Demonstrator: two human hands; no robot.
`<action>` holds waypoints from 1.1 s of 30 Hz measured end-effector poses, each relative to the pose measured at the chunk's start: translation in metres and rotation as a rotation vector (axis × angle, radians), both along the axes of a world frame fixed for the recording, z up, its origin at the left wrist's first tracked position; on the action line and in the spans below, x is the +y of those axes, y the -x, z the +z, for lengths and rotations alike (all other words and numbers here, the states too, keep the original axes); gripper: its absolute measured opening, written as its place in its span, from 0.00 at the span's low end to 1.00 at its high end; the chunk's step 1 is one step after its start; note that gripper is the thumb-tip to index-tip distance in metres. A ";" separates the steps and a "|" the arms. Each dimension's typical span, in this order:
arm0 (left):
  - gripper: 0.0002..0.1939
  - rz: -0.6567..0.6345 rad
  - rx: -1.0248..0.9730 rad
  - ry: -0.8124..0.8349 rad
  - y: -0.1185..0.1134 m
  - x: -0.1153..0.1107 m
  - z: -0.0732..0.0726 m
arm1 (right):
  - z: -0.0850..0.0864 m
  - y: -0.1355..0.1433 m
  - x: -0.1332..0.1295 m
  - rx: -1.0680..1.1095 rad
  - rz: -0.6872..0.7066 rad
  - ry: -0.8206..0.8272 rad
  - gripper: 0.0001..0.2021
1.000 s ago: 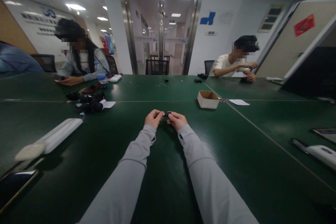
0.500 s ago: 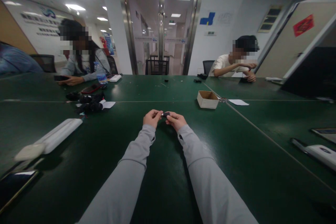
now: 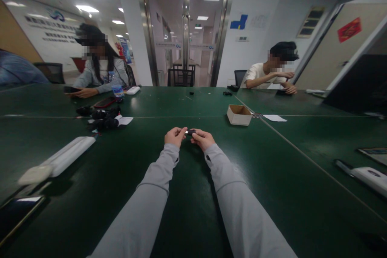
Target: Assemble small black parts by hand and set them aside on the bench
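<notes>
Between my two hands is a small black stick-shaped object [image 3: 190,132] with a shiny silvery part towards its left end; it is too small for me to tell its kind. My left hand [image 3: 175,136] is closed in a pinch at the silvery end, thumb and finger hiding the tip. The black end is pinched by my right hand [image 3: 204,138], thumb and forefinger together. Both hands are held just above the green table [image 3: 187,189], straight out in front of me, in long grey sleeves.
Right of my hands stands an open cardboard box [image 3: 239,115], with a paper sheet [image 3: 275,118] beyond. A black bundle [image 3: 104,120] and a long white object [image 3: 71,156] lie left; a phone [image 3: 18,215] is at lower left. Two people sit across the table.
A little more of the silvery part shows between my fingertips. My hands stay in nearly the same place. The person at the left has shifted their head slightly to the right.
</notes>
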State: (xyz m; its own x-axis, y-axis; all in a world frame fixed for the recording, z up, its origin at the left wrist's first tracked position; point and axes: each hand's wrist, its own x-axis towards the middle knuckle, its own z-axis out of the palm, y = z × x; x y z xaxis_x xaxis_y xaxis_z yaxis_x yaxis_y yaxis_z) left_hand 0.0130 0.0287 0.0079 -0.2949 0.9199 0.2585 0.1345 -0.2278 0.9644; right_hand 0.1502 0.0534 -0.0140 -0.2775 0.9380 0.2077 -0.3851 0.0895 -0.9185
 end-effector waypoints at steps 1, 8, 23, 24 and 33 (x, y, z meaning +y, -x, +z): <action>0.19 0.006 -0.003 0.009 0.000 -0.001 0.001 | 0.000 0.000 0.000 -0.004 0.001 -0.004 0.14; 0.23 0.144 0.186 0.110 0.003 -0.003 0.004 | 0.001 0.001 0.000 -0.043 0.006 -0.041 0.14; 0.17 -0.238 -0.063 -0.081 0.000 0.005 -0.007 | -0.002 -0.001 0.004 0.065 -0.059 0.064 0.18; 0.17 -0.232 -0.059 -0.086 0.000 0.006 -0.008 | -0.001 0.000 0.004 0.065 -0.056 0.068 0.18; 0.14 -0.211 -0.049 -0.081 0.001 0.009 -0.011 | 0.002 0.001 0.001 0.063 -0.044 0.059 0.20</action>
State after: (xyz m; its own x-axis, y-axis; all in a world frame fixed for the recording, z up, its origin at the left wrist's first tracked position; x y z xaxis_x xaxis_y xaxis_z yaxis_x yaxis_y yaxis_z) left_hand 0.0122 0.0373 -0.0035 -0.1124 0.9395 0.3236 0.0289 -0.3224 0.9462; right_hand 0.1492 0.0540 -0.0115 -0.2238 0.9602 0.1674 -0.4390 0.0541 -0.8969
